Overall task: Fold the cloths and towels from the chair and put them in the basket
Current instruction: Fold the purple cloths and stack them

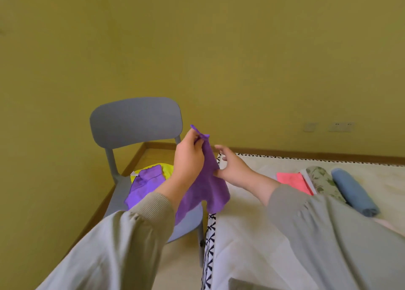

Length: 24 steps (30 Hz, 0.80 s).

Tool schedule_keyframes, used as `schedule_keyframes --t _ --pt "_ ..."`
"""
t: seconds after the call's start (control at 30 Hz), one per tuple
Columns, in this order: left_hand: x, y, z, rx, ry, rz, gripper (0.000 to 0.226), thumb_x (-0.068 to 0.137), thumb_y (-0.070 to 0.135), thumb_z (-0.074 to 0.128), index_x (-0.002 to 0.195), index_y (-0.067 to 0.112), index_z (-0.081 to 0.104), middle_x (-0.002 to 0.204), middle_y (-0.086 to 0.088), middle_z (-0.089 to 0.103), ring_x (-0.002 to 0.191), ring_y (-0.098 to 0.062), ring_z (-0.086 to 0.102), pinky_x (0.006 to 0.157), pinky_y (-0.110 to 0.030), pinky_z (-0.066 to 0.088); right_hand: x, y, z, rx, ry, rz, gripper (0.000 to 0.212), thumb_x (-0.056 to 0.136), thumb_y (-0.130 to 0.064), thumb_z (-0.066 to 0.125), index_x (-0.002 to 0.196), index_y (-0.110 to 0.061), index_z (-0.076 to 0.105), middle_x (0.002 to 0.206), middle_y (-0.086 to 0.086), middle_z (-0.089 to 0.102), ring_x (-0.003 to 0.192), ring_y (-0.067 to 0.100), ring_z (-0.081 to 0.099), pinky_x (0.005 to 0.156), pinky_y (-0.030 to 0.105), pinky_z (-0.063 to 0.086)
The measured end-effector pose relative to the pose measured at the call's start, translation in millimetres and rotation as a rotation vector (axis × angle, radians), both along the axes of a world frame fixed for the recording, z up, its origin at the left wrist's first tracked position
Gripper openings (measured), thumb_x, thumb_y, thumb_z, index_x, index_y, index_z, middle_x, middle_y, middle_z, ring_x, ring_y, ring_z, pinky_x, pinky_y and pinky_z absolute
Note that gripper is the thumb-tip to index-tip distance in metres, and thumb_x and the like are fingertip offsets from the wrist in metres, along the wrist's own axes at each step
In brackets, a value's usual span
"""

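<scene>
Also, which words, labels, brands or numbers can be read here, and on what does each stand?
No text can be read here.
White tag by the yellow cloth on the chair: too small and blurred.
Purple cloth in the left hand: no print shows.
Wall sockets: no legible marking.
Black crosses on the bed edge: a pattern, not letters.

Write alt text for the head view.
A person's left hand pinches a corner of a purple cloth; the right hand touches its edge. Behind, a grey chair holds a second purple cloth and a yellow cloth; the bed at right holds a pink cloth, a floral rolled towel and a blue rolled towel.
</scene>
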<state>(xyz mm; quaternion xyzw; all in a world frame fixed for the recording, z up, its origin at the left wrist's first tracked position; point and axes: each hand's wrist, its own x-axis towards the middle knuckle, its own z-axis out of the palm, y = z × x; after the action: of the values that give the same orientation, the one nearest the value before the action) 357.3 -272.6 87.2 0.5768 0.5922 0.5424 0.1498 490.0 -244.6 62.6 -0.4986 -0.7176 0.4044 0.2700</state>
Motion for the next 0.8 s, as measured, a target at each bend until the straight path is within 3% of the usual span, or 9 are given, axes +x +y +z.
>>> schedule_keyframes --t 0.1,0.2,0.3,0.37,0.47,0.63,0.73,0.8 --pt "11 -9 36 0.030 -0.023 -0.059 0.027 0.094 0.002 0.046 0.076 0.021 0.051 0.073 0.010 0.059 0.064 0.006 0.052 0.058 -0.011 0.037 16 -7 41 -0.004 0.052 0.033 0.045 0.080 -0.002 0.064 0.121 -0.018 0.055 0.121 -0.001 0.058 0.107 0.015 0.055 0.084 0.030 0.049" --pt "23 -19 60 0.046 -0.033 -0.095 0.023 0.095 0.007 0.050 0.076 0.019 0.055 0.070 0.011 0.059 0.064 -0.004 0.052 0.058 -0.012 0.037 29 -16 70 -0.041 0.088 0.034 0.022 0.081 -0.004 0.065 0.101 -0.011 0.064 0.102 0.006 0.067 0.096 0.022 0.063 0.083 0.031 0.050" --pt "31 -34 78 0.062 0.001 -0.087 0.021 0.093 0.011 0.056 0.074 0.020 0.058 0.059 0.014 0.056 0.056 0.000 0.048 0.054 -0.013 0.035 41 -30 91 -0.023 0.112 0.007 0.013 0.080 -0.002 0.064 0.090 -0.008 0.066 0.082 0.003 0.065 0.073 0.014 0.060 0.062 0.019 0.047" --pt "32 -43 88 0.074 0.026 -0.061 0.020 0.090 0.013 0.060 0.072 0.023 0.062 0.060 0.016 0.058 0.059 0.002 0.051 0.056 -0.011 0.036 48 -39 103 -0.034 0.147 0.000 0.015 0.079 0.000 0.059 0.075 -0.014 0.061 0.068 -0.001 0.057 0.061 0.012 0.051 0.052 0.018 0.038" --pt "32 -56 101 0.066 -0.001 -0.024 0.013 0.086 0.016 0.065 0.075 0.022 0.068 0.072 0.011 0.064 0.072 -0.010 0.058 0.066 -0.021 0.044 56 -52 116 -0.062 0.220 0.012 0.015 0.080 0.001 0.053 0.074 -0.013 0.056 0.076 0.007 0.052 0.069 0.018 0.045 0.065 0.029 0.032" --pt "32 -71 118 0.035 -0.186 0.004 0.027 0.086 0.016 0.066 0.063 0.030 0.064 0.054 0.015 0.057 0.056 -0.006 0.050 0.057 -0.018 0.043 64 -67 139 -0.066 0.361 0.039 0.017 0.080 0.011 0.051 0.086 -0.003 0.058 0.079 0.011 0.053 0.077 0.022 0.049 0.066 0.031 0.036" --pt "27 -79 125 0.012 -0.247 -0.004 0.026 0.088 0.015 0.063 0.064 0.024 0.064 0.060 0.005 0.056 0.063 -0.014 0.050 0.070 -0.033 0.051 72 -72 149 -0.078 0.387 0.049 0.025 0.077 0.016 0.049 0.070 -0.008 0.051 0.069 0.007 0.048 0.066 0.020 0.045 0.058 0.029 0.033" --pt "26 -85 130 0.022 -0.242 -0.033 0.025 0.090 0.014 0.062 0.066 0.023 0.064 0.063 0.002 0.056 0.064 -0.015 0.048 0.070 -0.033 0.048 76 -76 155 -0.120 0.455 0.063 0.030 0.077 0.017 0.050 0.066 -0.010 0.048 0.064 0.008 0.051 0.061 0.020 0.047 0.055 0.026 0.038"
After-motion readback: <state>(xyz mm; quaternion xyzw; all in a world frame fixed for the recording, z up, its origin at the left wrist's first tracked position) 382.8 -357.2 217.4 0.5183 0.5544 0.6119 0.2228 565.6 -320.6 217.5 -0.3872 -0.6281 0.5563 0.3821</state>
